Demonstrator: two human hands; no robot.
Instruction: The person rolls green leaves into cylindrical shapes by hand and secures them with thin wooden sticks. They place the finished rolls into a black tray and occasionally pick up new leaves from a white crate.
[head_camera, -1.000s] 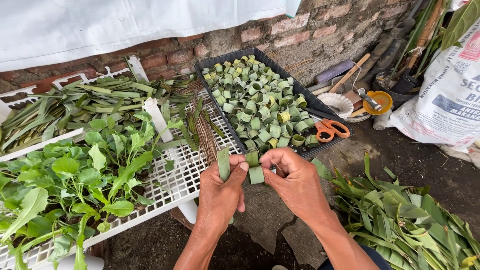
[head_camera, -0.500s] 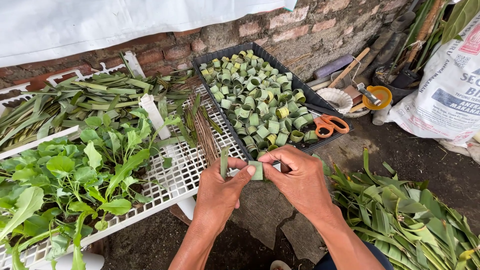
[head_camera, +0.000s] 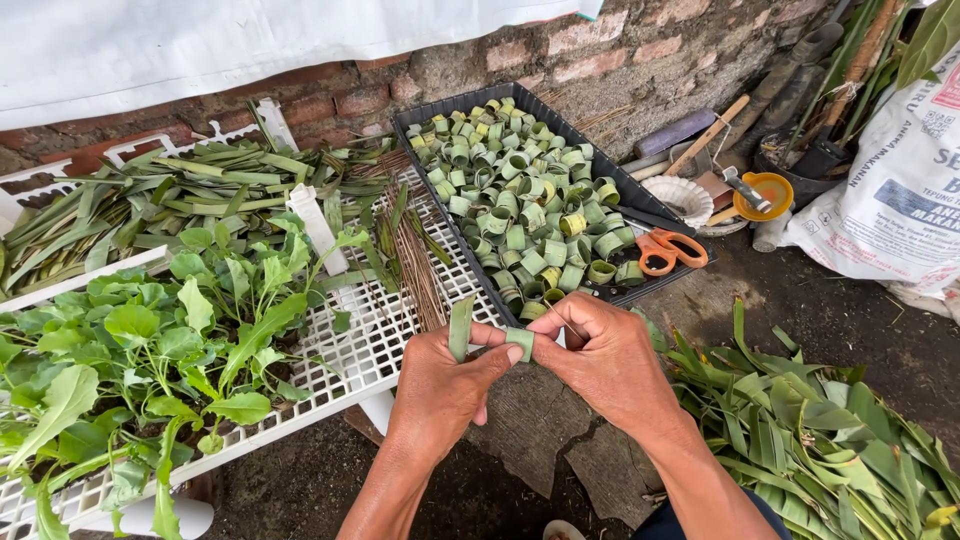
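Hands (head_camera: 530, 365) lower, leaf strip (head_camera: 461, 327) curled tighter

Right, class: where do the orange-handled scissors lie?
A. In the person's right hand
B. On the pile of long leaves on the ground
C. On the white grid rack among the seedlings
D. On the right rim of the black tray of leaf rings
D: the scissors rest at the right rim of the black tray, beside the leaf rings.
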